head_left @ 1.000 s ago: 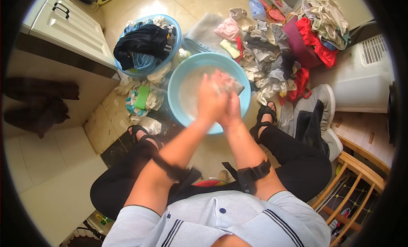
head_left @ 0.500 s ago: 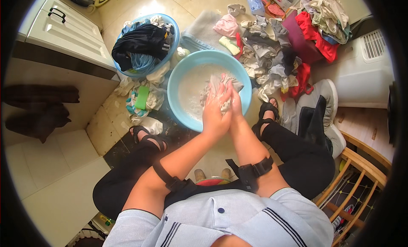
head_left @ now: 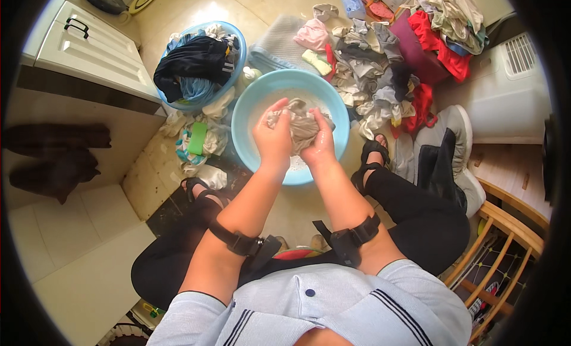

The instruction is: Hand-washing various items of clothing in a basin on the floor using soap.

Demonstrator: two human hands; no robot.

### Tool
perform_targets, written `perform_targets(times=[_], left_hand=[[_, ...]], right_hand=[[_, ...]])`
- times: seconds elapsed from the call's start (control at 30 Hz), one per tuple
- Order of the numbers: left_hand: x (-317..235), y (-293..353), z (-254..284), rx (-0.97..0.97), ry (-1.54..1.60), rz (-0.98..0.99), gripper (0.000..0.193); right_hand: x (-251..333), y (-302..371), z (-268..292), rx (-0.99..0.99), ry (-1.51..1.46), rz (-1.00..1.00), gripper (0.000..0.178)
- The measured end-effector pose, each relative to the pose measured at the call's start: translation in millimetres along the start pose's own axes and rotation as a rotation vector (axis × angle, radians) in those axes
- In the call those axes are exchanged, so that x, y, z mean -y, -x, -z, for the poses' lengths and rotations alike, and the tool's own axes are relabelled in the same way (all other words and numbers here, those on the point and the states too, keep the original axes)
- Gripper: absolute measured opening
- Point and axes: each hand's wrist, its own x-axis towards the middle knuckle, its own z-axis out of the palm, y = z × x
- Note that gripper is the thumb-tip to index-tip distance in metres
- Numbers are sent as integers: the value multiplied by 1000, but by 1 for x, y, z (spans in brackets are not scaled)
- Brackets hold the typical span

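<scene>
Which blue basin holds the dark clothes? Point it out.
The smaller blue basin at upper left, heaped with dark clothes; the larger basin holds soapy water.

**Wet cloth bunched above the basin**

A pale grey-beige cloth (head_left: 295, 123), wet and crumpled into a tight wad, is held over the middle of a round light-blue basin (head_left: 257, 102) standing on the floor, with cloudy water in it.

Materials, washing corner
Wash basin (head_left: 250, 108): smooth glossy turquoise plastic. Garment (head_left: 300, 126): wet, crumpled grey cloth. Floor tiles (head_left: 178, 13): glossy. Chair (head_left: 505, 227): bare wood.
</scene>
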Motion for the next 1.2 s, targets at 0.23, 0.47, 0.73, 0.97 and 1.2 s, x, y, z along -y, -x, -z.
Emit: perform_targets(times=[0.23,0.47,0.73,0.97,1.2], left_hand=[[-4,13,-2,170,-761,-613,25],[-6,47,2,533,-894,-814,11],[8,-16,5,247,-788,-313,34],[19,-4,14,369,-1154,-617,36],[28,26,-2,392,-941,-558,30]], right_hand=[[-4,3,4,239,-74,-264,35],[-5,1,17,358,-232,-117,33],[-16,12,6,311,104,-24,44],[-29,12,17,448,-84,-80,44],[6,-3,20,325,-10,3,49]])
